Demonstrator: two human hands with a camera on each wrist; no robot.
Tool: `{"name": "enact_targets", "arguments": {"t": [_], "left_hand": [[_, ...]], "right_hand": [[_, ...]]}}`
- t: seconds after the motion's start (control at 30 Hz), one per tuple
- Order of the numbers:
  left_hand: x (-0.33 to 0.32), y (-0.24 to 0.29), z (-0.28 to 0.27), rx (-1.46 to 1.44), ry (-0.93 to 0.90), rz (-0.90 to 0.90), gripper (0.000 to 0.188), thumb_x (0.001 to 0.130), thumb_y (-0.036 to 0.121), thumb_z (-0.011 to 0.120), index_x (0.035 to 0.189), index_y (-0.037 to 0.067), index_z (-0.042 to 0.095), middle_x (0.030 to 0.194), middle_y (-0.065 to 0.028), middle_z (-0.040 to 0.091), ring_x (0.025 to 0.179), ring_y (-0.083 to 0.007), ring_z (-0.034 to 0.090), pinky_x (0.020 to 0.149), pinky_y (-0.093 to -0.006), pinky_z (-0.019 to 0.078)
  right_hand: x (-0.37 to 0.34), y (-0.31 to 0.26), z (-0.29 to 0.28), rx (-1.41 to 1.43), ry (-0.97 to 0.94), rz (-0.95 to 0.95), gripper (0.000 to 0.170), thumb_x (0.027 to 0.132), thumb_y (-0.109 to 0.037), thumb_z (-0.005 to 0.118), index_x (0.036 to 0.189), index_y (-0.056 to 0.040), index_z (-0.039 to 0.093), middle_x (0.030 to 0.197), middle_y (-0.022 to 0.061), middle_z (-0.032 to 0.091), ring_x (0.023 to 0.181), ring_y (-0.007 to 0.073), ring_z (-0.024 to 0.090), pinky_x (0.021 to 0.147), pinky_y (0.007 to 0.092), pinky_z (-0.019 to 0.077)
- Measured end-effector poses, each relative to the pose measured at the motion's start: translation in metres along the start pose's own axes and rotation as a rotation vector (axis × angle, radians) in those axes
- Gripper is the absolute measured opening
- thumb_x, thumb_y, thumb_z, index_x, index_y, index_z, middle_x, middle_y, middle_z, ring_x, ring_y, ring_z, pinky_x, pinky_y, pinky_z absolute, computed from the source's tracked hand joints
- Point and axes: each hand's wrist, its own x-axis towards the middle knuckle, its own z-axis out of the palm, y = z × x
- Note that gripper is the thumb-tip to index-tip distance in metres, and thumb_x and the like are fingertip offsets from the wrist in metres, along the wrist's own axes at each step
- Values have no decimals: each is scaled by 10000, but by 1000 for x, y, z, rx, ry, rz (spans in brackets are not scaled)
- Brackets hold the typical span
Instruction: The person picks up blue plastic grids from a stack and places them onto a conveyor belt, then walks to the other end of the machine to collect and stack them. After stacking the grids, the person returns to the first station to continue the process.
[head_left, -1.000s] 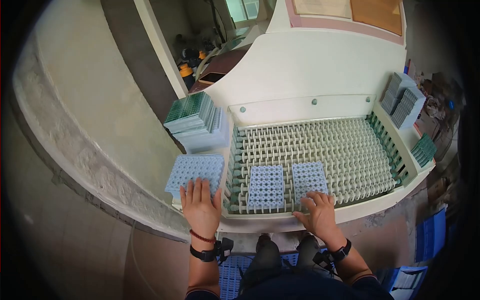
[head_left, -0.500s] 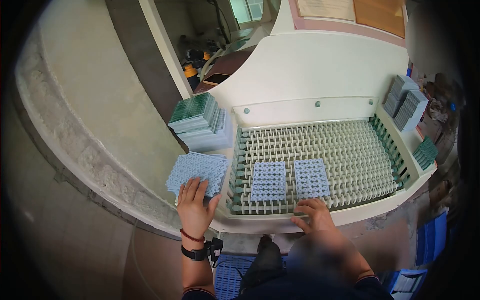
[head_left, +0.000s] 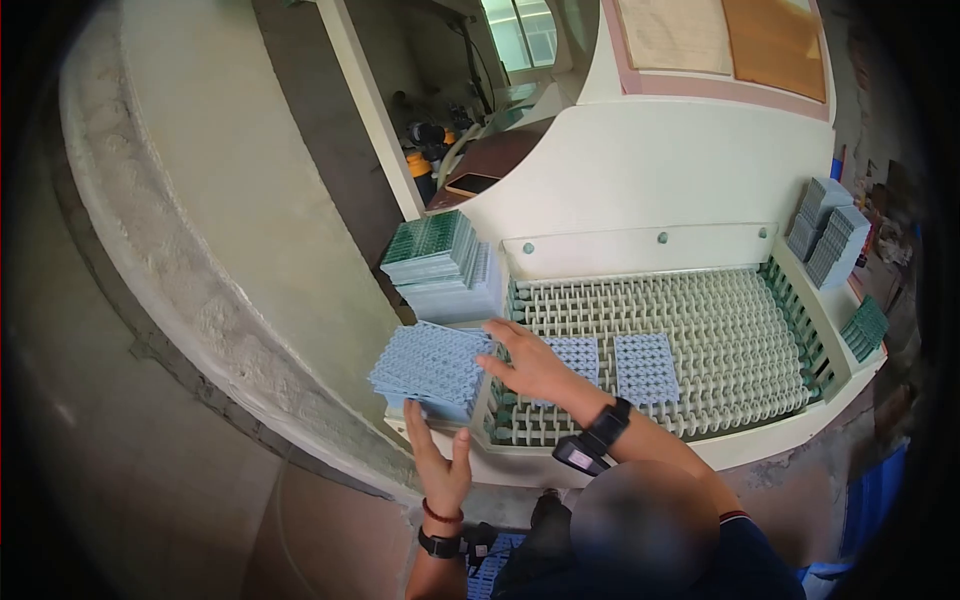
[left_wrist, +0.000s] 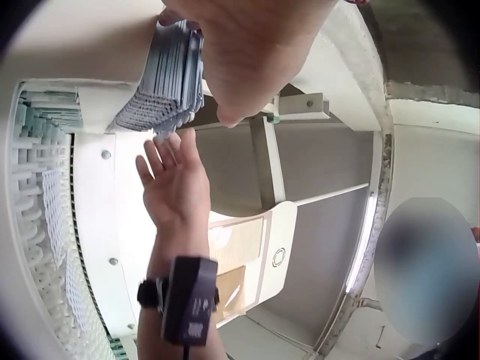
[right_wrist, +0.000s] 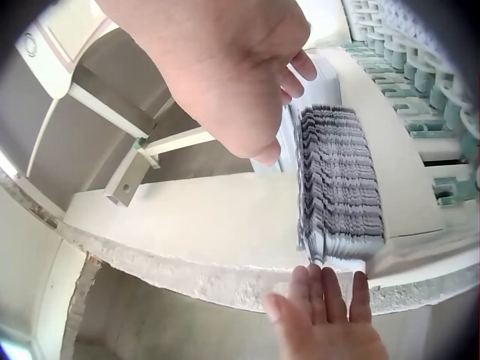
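A stack of thin, pale blue perforated panels [head_left: 428,362] sits on the ledge left of the roller bed, its top panels skewed against those below. My left hand [head_left: 440,472] is at the stack's near side, fingers straight and fingertips right at its edge. Across the stack's far right corner reaches my right hand [head_left: 525,362], its fingers extended. The right wrist view shows the stack's layered edges [right_wrist: 341,180] between both hands, with the left hand's fingertips [right_wrist: 328,279] at the near end. Two similar panels, a left panel [head_left: 575,356] and a right panel [head_left: 646,368], lie flat on the rollers; my right arm partly covers the left one.
Behind the working stack stands a taller pile [head_left: 440,262] with green panels on top. The white roller bed [head_left: 720,330] fills the middle. More grey stacks [head_left: 830,235] and green panels [head_left: 865,328] stand along its right rim. A phone [head_left: 472,184] lies behind.
My left hand has slid from the stack's top to its near side. My right hand has crossed from the rollers to the stack. The two panels on the rollers have moved away from the front edge.
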Motion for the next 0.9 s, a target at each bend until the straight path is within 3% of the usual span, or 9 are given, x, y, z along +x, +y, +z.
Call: {"name": "enact_targets", "arguments": {"t": [0.07, 0.1, 0.33, 0.47, 0.57, 0.63, 0.73, 0.8, 0.9], "left_hand": [[1, 4, 1, -128, -47, -22, 710, 860, 302, 584, 1359, -65, 236, 1415, -305, 201, 1314, -419, 239, 1061, -448, 216], [1, 3, -1, -106, -87, -33, 679, 897, 266, 548, 1406, -6, 190, 1461, -203, 174, 1340, -308, 220, 1054, -431, 258], [2, 10, -12, -458, -29, -153, 589, 929, 203, 494, 1383, -53, 219, 1448, -234, 193, 1310, -286, 266, 1061, -379, 244], [4, 10, -18, -466, -15, -127, 567, 934, 172, 476, 1380, -67, 220, 1443, -218, 218, 1303, -268, 275, 1058, -365, 241], [3, 11, -17, -535, -4, -144, 554, 930, 146, 468, 1377, -69, 222, 1441, -213, 228, 1312, -274, 271, 1068, -372, 224], [2, 11, -16, -584, 1, -145, 546, 928, 130, 463, 1376, -71, 224, 1439, -211, 235, 1318, -278, 269, 1074, -376, 213], [0, 12, -14, -676, -10, -150, 536, 924, 104, 455, 1374, -74, 226, 1436, -206, 245, 1326, -284, 265, 1084, -382, 196], [-6, 19, -10, -731, 26, -113, 507, 943, 176, 435, 1350, -79, 273, 1393, -227, 315, 1303, -295, 307, 1049, -399, 273], [-22, 45, -14, -917, 98, -367, 528, 916, 256, 483, 1321, -38, 313, 1355, -188, 376, 1254, -293, 377, 987, -439, 356]], "right_hand": [[20, 2, 11, -41, -85, 82, 565, 864, -386, 547, 1243, 24, 456, 1214, 249, 507, 1149, 370, 472, 986, 393, 366], [25, -1, 11, 27, -163, 126, 570, 865, -407, 533, 1220, 36, 486, 1231, 259, 495, 1152, 378, 467, 973, 408, 372], [-17, -40, -4, -149, -137, 29, 473, 836, -377, 591, 1073, 33, 595, 1131, 222, 560, 1053, 362, 527, 905, 417, 410], [-41, -47, -8, 18, -34, 45, 481, 799, -358, 644, 1051, 48, 592, 1020, 205, 583, 951, 350, 560, 841, 412, 443], [-34, -31, 0, 298, 34, 353, 493, 803, -314, 661, 1090, 72, 558, 1017, 204, 581, 884, 279, 596, 711, 381, 495], [-21, -21, 7, 690, -15, 711, 475, 803, -249, 674, 1116, 80, 534, 969, 173, 595, 784, 195, 603, 583, 315, 500], [-17, -28, -6, 880, -167, 794, 527, 798, -227, 685, 1175, 88, 495, 951, 133, 611, 727, 146, 582, 520, 215, 461], [-31, -22, -5, 903, -81, 811, 487, 810, -205, 674, 1171, 75, 503, 922, 108, 623, 687, 136, 581, 507, 205, 448], [-59, -11, -14, 1098, -5, 745, 383, 839, -100, 632, 1156, 73, 505, 983, 113, 623, 785, 134, 611, 630, 236, 508]]}}
